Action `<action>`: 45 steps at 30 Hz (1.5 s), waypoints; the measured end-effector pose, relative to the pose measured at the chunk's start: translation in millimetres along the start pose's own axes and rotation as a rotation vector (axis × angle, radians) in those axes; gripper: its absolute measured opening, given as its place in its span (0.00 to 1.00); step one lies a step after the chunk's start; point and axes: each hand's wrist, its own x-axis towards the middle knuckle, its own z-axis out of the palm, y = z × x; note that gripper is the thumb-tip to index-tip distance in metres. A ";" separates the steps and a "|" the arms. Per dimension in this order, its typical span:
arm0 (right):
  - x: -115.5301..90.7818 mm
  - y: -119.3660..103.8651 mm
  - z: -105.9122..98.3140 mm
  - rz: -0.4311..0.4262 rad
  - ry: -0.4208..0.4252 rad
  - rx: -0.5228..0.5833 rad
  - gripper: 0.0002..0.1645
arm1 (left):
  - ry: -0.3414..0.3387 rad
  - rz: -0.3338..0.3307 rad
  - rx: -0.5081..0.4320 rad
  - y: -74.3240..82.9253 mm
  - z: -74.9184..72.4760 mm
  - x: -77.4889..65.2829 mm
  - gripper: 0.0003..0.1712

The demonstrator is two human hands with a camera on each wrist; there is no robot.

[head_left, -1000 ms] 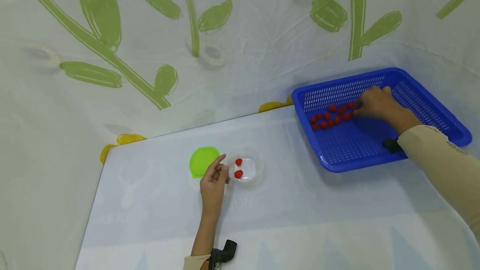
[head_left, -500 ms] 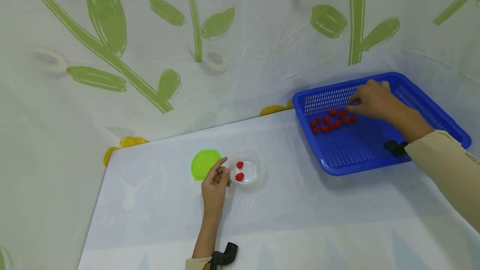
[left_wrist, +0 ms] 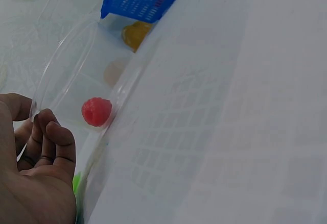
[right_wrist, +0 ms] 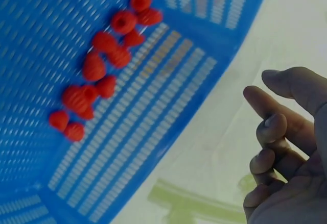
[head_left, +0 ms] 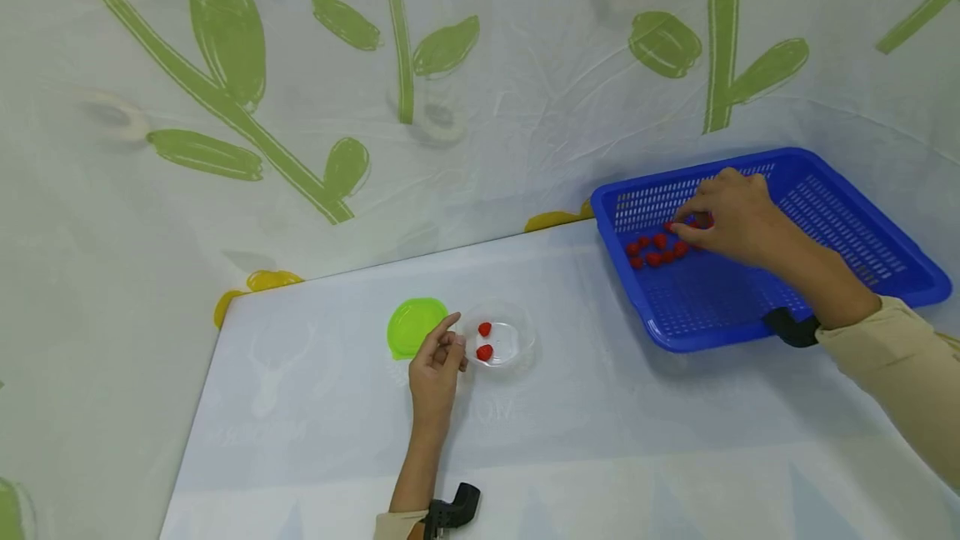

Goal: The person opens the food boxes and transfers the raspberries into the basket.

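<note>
In the head view, my left hand [head_left: 435, 365] is at the left rim of a clear plastic bowl [head_left: 517, 340]. The left wrist view shows its fingers pinching that rim. Two raspberries [head_left: 484, 352] lie in the bowl; one raspberry [left_wrist: 96, 112] shows through its side in the left wrist view. My right hand [head_left: 731, 215] hovers over a blue perforated basket [head_left: 720, 323], thumb and index finger apart. Nothing sits between those fingertips in the right wrist view, where several raspberries [right_wrist: 94, 66] lie clustered along one side of the basket.
A bright green lid [head_left: 415, 325] lies left of the bowl, partly behind my left hand. The basket stands at the right against the flower-printed backdrop [head_left: 487, 157]. A white cloth covers the table [head_left: 315, 407].
My right hand has risen from the basket and shifted left over the raspberries, fingers now parted. The left hand keeps its place at the bowl, and the view has tilted slightly.
</note>
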 end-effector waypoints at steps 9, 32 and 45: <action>-4.7 -32.3 2.7 -0.077 0.058 0.010 0.07 | 0.005 -0.014 0.004 -18.9 0.2 5.0 0.19; 9.0 -117.8 40.2 -0.365 0.098 0.212 0.06 | 0.016 -0.012 0.034 11.6 -2.6 2.3 0.19; 16.8 -161.7 65.2 -0.412 0.006 0.243 0.07 | 0.007 -0.026 0.006 10.0 -1.5 -1.4 0.19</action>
